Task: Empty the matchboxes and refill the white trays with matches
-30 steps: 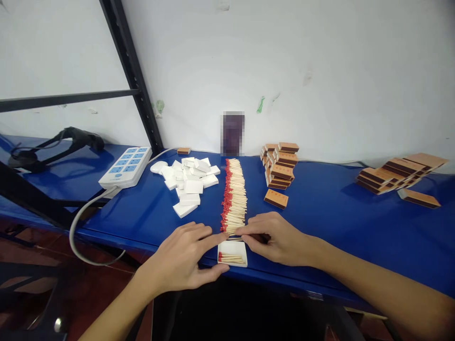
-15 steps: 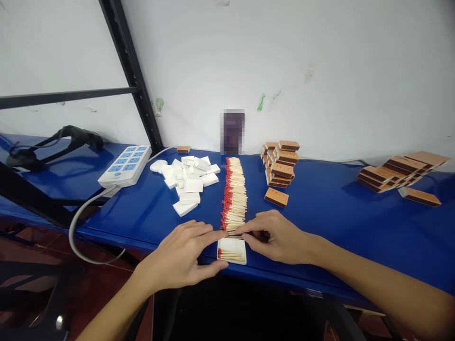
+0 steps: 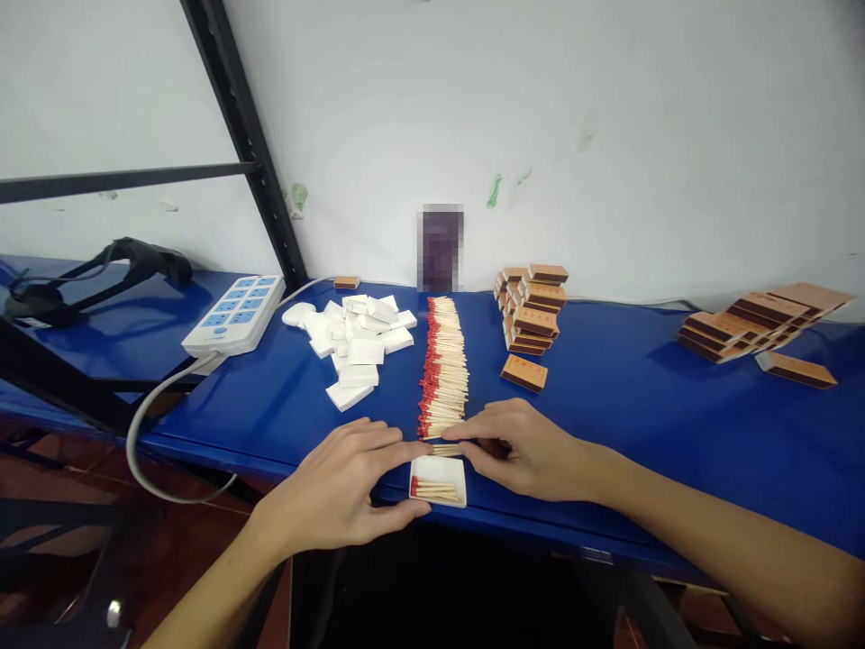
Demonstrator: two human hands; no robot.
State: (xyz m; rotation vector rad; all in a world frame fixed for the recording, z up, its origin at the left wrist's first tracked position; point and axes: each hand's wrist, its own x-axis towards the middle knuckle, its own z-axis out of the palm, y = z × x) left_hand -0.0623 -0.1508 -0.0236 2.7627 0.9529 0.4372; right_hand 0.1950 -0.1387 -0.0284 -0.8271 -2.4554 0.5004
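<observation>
A long row of red-tipped matches (image 3: pixel 446 361) lies on the blue table, heads to the left. Just below its near end, a few matches (image 3: pixel 446 450) lie apart from the row, above a small white matchbox tray (image 3: pixel 438 469) holding several matches. My left hand (image 3: pixel 351 482) has its index fingertip at the head end of the separate matches, the thumb stretched out by the tray's lower left corner. At their other end is the thumb of my right hand (image 3: pixel 523 451), its fingers curled in, the index fingertip at the row's near edge.
Left of the row is a pile of white matchbox trays (image 3: pixel 365 351). Stacked matchbox sleeves (image 3: pixel 537 315) stand to the right, with a single matchbox (image 3: pixel 524 372) in front. More matchboxes (image 3: pixel 750 324) lie far right. A power strip (image 3: pixel 236 315) sits by the black rack post (image 3: pixel 250 135).
A few matches have come away from the near end of the row towards the tray, leaving a narrow gap. My right index fingertip has shifted slightly left; my left hand has barely moved.
</observation>
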